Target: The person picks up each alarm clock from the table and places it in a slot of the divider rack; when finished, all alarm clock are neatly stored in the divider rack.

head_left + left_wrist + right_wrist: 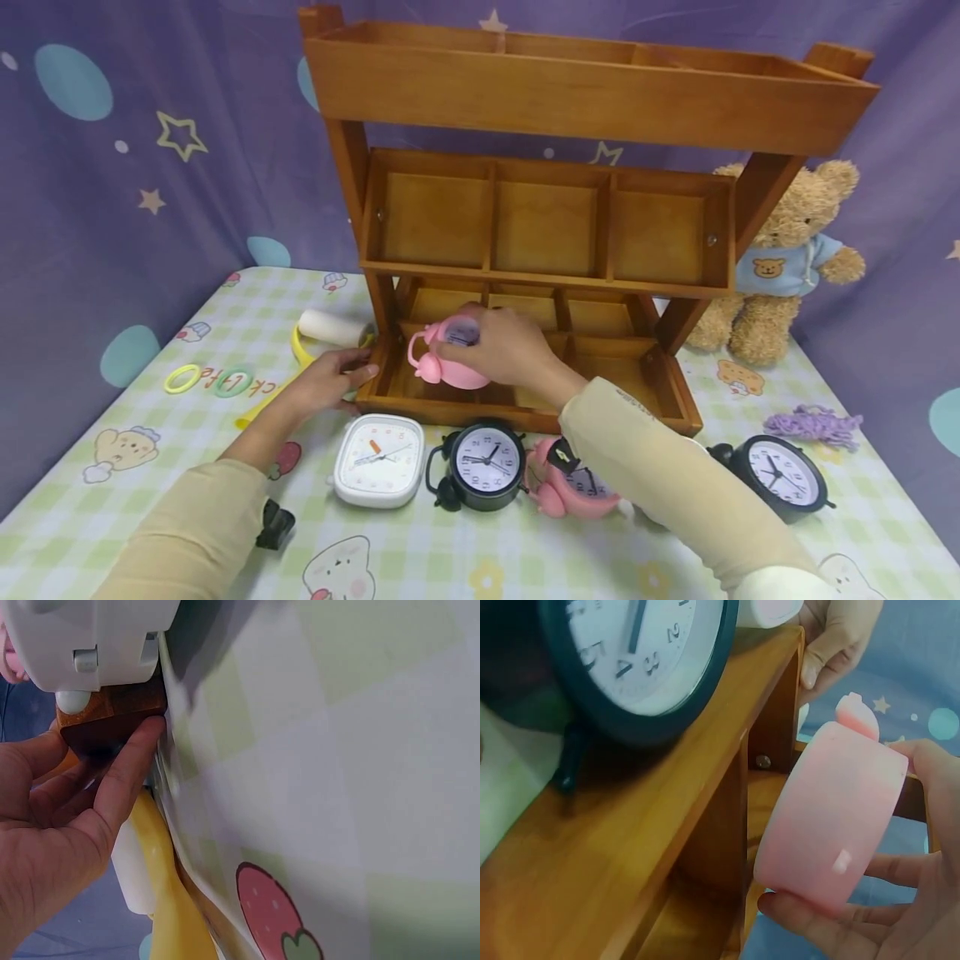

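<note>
My right hand (513,346) grips a pink twin-bell alarm clock (450,354) over the bottom tier of a wooden shelf (525,417). The clock lies tilted, its bells toward the left. In the right wrist view, thumb and fingers hold the smooth pink casing (832,817) from opposite sides. My left hand (330,379) holds the shelf's lower left corner; the left wrist view shows its thumb and fingers about the wooden end (112,712). A white square clock (378,460) stands in front of that corner, beside a black twin-bell clock (487,467).
Another pink clock (577,483) lies partly behind my right sleeve, with a black clock (780,475) farther right. Left of the shelf are a white roll (333,328) and a yellow object (258,410). A teddy bear (780,250) sits behind lavender sprigs (813,425). Upper tiers (547,212) overhang the hands.
</note>
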Demonstrator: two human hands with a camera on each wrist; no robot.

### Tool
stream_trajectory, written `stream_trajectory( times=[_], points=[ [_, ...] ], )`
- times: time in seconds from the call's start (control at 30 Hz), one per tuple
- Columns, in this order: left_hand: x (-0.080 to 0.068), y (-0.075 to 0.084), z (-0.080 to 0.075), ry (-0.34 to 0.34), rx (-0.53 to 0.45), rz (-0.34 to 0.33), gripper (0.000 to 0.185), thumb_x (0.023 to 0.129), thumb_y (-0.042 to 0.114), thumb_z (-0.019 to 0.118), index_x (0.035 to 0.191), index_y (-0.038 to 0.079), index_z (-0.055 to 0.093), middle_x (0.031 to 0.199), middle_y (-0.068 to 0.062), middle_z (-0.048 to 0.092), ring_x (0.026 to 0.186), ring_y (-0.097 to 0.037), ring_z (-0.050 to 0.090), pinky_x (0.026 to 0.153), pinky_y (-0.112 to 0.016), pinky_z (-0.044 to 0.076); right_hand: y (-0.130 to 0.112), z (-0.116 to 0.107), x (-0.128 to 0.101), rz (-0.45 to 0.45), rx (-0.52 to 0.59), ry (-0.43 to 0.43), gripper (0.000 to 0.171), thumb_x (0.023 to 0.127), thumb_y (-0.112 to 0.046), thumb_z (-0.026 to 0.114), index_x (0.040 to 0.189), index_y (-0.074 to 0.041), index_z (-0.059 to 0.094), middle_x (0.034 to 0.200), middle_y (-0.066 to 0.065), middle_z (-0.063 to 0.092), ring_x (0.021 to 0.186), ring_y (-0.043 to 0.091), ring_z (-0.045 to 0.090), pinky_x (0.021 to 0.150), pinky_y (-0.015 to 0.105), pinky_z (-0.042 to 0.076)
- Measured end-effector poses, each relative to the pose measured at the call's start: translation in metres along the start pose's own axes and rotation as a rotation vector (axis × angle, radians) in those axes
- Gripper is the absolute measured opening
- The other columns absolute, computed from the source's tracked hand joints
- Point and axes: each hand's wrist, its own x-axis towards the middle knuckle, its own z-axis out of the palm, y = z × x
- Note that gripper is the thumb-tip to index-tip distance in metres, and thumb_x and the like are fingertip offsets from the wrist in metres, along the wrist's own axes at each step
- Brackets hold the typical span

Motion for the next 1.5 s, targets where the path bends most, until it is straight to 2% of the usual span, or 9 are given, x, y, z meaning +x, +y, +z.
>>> stream_trajectory(
  times=[0.23, 0.47, 0.6, 0.9, 1.17, 1.5],
  points=[
    [-0.001, 0.000, 0.001, 0.009, 0.014, 0.021, 0.053, 0.107, 0.007, 0.047, 0.146, -0.023, 0.028, 0.144, -0.046, 0.036, 0.121, -0.052, 0.053, 0.073, -0.044, 0.064, -0.011, 0.011, 0.012, -0.010, 0.046, -0.033, 0.057, 0.091, -0.060, 0.065, 0.133, -0.022, 0.064, 0.120, 0.008, 0.072, 0.113, 0.031, 0.064, 0.093, 0.043, 0.054],
    [0.000, 0.001, 0.001, 0.009, 0.017, -0.001, 0.053, 0.108, 0.009, 0.046, 0.147, -0.021, 0.028, 0.145, -0.044, 0.037, 0.124, -0.050, 0.052, 0.075, -0.043, 0.064, -0.020, 0.018, 0.018, 0.019, 0.064, -0.039, 0.059, 0.090, -0.058, 0.067, 0.130, -0.016, 0.062, 0.113, 0.013, 0.072, 0.107, 0.030, 0.066, 0.089, 0.040, 0.056],
    [0.000, 0.001, 0.001, 0.008, 0.010, -0.003, 0.052, 0.107, 0.008, 0.047, 0.147, -0.021, 0.029, 0.145, -0.044, 0.037, 0.123, -0.049, 0.052, 0.074, -0.042, 0.064, -0.023, 0.022, 0.021, 0.059, 0.021, -0.059, 0.066, 0.090, -0.062, 0.065, 0.135, -0.013, 0.058, 0.117, 0.014, 0.070, 0.110, 0.032, 0.064, 0.093, 0.042, 0.055],
    [-0.001, 0.003, 0.000, 0.000, 0.014, -0.016, 0.053, 0.108, 0.010, 0.046, 0.149, -0.019, 0.028, 0.146, -0.043, 0.036, 0.127, -0.050, 0.049, 0.076, -0.043, 0.064, -0.028, 0.027, 0.026, 0.117, -0.073, -0.085, 0.071, 0.089, -0.067, 0.064, 0.138, -0.017, 0.058, 0.121, 0.010, 0.068, 0.111, 0.029, 0.062, 0.095, 0.043, 0.054],
    [-0.001, 0.003, 0.001, -0.003, 0.015, -0.015, 0.054, 0.109, 0.011, 0.046, 0.149, -0.019, 0.028, 0.147, -0.043, 0.036, 0.128, -0.050, 0.049, 0.077, -0.043, 0.064, -0.031, 0.029, 0.030, 0.106, -0.121, -0.088, 0.064, 0.090, -0.065, 0.064, 0.132, -0.017, 0.062, 0.122, 0.007, 0.069, 0.109, 0.028, 0.063, 0.091, 0.044, 0.055],
    [-0.001, 0.002, 0.000, -0.010, -0.009, -0.017, 0.054, 0.109, 0.011, 0.045, 0.150, -0.019, 0.026, 0.147, -0.043, 0.035, 0.130, -0.051, 0.047, 0.078, -0.044, 0.063, -0.033, 0.034, 0.036, 0.134, -0.236, -0.113, 0.073, 0.089, -0.069, 0.061, 0.142, -0.020, 0.059, 0.128, 0.008, 0.067, 0.113, 0.031, 0.061, 0.091, 0.043, 0.054]
  ],
)
